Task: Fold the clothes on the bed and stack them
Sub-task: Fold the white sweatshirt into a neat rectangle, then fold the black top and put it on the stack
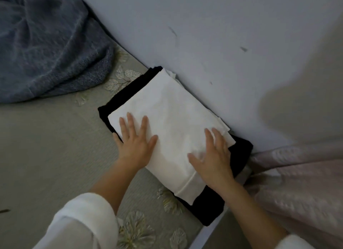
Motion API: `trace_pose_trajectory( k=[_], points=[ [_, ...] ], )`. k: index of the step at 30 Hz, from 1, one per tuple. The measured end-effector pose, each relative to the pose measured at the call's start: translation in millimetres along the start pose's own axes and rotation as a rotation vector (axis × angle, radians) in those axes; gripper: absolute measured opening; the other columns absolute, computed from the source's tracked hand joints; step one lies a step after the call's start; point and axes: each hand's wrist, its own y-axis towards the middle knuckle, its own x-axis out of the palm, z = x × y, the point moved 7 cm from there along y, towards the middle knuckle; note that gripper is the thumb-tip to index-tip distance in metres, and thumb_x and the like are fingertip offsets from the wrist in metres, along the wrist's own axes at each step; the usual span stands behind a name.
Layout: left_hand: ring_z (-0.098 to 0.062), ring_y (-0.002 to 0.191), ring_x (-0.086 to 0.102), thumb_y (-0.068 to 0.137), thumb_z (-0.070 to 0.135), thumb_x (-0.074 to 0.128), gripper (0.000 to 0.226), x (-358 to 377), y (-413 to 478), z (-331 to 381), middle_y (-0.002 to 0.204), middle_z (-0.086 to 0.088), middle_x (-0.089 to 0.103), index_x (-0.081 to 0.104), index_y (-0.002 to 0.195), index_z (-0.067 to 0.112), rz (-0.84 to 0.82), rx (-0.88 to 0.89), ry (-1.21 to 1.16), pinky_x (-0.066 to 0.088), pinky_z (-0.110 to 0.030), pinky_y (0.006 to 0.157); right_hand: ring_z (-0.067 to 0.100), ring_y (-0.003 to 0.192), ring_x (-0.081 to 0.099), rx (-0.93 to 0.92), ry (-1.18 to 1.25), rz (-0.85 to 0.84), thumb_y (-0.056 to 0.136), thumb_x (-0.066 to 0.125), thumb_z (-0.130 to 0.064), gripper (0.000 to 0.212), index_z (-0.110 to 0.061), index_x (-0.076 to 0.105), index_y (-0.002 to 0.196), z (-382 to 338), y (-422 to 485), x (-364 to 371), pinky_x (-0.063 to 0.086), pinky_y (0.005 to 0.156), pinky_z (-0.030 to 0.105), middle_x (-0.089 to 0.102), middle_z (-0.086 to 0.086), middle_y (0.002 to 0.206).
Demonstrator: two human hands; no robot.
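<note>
Pale grey-blue wall (222, 35) fills the far side of the view, marked with a few small dark scuffs, and meets the bed (37, 146) along a diagonal line. The bed wears a grey-green cover stitched with pale leaf and flower motifs.

Pushed up against the wall near the middle of the scene sits a small stack of two folded pieces. A black folded garment (209, 206) lies at the bottom, its edges showing on the left, near and right sides. A white folded garment (172, 109) lies flat on top of it, a little narrower, with some loose layers showing at its far corner by the wall.

Both hands rest flat on the white piece with fingers straight and spread. The left hand (136, 141) presses on its left near edge, with the little finger reaching past the edge. The right hand (213, 156) presses on its right near part, the fingers pointing toward the wall. Neither hand pinches or curls round the cloth. A white sleeve (81, 221) is rolled up on the left forearm.

A rumpled blue knitted fabric (46, 44) is heaped at the far left, well apart from the stack. A pinkish quilted cover (297, 183) lies bunched at the right, just beside the black garment.
</note>
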Motion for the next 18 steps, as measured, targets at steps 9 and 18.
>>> trace_pose_trajectory(
  k=[9, 18],
  points=[
    [-0.029, 0.136, -0.038, 0.093, 0.065, 0.022, 0.075, 28, 13, -7, 0.149, -0.008, -0.04, -0.021, 0.147, 0.035, -0.067, -0.01, -0.03, -0.012, -0.053, 0.113, 0.026, 0.14, -0.034, 0.039, -0.349, -0.387, 0.07, 0.04, -0.086, 0.12, -0.02, -0.025, 0.148, 24, 41, 64, -0.013, 0.115, 0.05, -0.038, 0.008, 0.151],
    [-0.018, 0.147, 0.0, 0.101, 0.039, 0.032, 0.059, 25, -87, -53, 0.161, -0.001, -0.004, 0.006, 0.152, 0.025, 0.026, -0.01, -0.333, 0.008, -0.037, 0.117, 0.03, 0.136, 0.03, -0.085, -0.134, 0.042, 0.091, 0.053, -0.035, 0.056, -0.008, 0.043, 0.138, -20, -19, 50, 0.024, 0.106, 0.05, 0.037, 0.014, 0.149]
  ],
)
